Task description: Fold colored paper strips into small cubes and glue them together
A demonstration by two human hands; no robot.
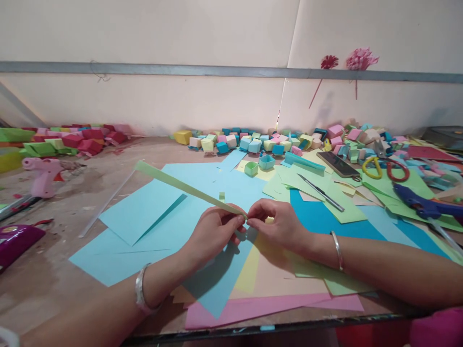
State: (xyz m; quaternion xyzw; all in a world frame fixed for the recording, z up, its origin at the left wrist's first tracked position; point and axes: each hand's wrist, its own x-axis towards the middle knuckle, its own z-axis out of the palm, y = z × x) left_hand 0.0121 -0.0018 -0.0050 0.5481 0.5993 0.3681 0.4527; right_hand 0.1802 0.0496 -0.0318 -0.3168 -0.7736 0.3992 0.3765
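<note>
The paper strip (184, 189) is pale green, one glue gun (43, 176) pink.

Muted light, wall (144, 33) brightest, shadow below left hand (217, 229)

No text, brand or number can be read. A yellow oval mark (7, 230) on the purple tool (25, 243) at the table's (152, 148) left is too small and blurred to make out.

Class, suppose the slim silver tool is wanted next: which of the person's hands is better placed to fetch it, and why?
Probably the right hand. Both are busy at the green strip, but the silver tool lies to the right, nearer that hand; the left hand would likely have to reach across.
</note>
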